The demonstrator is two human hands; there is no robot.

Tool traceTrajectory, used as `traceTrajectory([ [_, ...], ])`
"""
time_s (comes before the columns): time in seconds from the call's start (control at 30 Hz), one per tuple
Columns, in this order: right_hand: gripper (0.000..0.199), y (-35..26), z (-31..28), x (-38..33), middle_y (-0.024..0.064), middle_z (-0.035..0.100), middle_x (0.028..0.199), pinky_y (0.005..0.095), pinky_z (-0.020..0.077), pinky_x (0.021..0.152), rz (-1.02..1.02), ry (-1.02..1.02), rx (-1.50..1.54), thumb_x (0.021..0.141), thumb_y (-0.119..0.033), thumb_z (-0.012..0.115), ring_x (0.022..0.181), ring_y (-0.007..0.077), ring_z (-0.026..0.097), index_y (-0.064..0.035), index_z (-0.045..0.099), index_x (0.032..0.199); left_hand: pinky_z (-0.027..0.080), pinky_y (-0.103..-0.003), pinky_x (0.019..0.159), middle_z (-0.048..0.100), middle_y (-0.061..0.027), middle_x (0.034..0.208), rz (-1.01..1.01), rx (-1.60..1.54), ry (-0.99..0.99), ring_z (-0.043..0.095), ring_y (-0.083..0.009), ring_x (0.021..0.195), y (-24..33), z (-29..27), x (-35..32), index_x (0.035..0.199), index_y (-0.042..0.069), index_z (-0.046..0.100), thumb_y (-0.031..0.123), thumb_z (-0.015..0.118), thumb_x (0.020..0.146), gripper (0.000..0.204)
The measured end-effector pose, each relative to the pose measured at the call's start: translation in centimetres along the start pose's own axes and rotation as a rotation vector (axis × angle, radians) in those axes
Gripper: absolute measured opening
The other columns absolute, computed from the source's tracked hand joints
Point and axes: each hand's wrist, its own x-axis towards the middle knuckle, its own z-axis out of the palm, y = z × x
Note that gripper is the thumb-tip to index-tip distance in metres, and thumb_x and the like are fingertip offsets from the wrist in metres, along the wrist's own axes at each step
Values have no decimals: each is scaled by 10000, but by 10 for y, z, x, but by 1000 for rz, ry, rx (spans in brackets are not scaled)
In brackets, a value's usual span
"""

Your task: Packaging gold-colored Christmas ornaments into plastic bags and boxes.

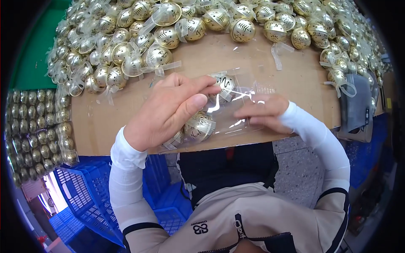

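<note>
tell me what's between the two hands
In the head view, a clear plastic bag with gold bells inside spans from the left hand to the right hand.

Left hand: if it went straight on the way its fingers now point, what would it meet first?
The left hand points right, so it would probably first meet the gold bell in the clear bag, then the right hand; depth is unclear.
</note>
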Motion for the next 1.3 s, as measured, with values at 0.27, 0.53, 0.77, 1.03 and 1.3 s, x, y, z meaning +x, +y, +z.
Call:
traceTrajectory([
  [0.27,654,-11,1,21,115,605,975,329,523,647,-474,-177,-756,646,-53,698,788,243,625,-230,511,1247,378,-357,807,620,-33,1025,-33,109,3,512,-236,898,-1,7,-1,1157,91,563,219,545,847,335],
  [0.53,665,-14,-8,5,157,588,940,356,506,528,-373,-207,-779,733,-59,615,648,257,612,-293,415,1323,373,-363,778,627,3,1007,-3,399,92,538,-223,909,15,26,1,1176,96,548,150,673,696,499],
  [0.77,331,0,-114,-47,100,578,844,365,445,587,-585,489,-1074,615,17,605,700,265,548,-38,606,942,358,-348,781,639,6,992,-15,410,127,535,-209,906,24,24,-4,1184,77,541,101,690,677,529],
  [1.03,667,-2,-173,-34,119,534,1025,375,460,737,179,599,-1648,576,-193,793,894,282,559,-88,487,1159,357,-346,777,639,17,1000,7,410,122,528,-206,904,19,21,-2,1200,77,531,117,693,682,544],
  [1.3,601,17,-196,-47,118,541,1046,316,488,739,130,636,-1069,666,-62,713,908,253,582,-54,439,1201,359,-355,854,633,-23,1058,-12,379,103,509,-231,936,20,21,-4,1185,43,532,134,662,716,494],
])
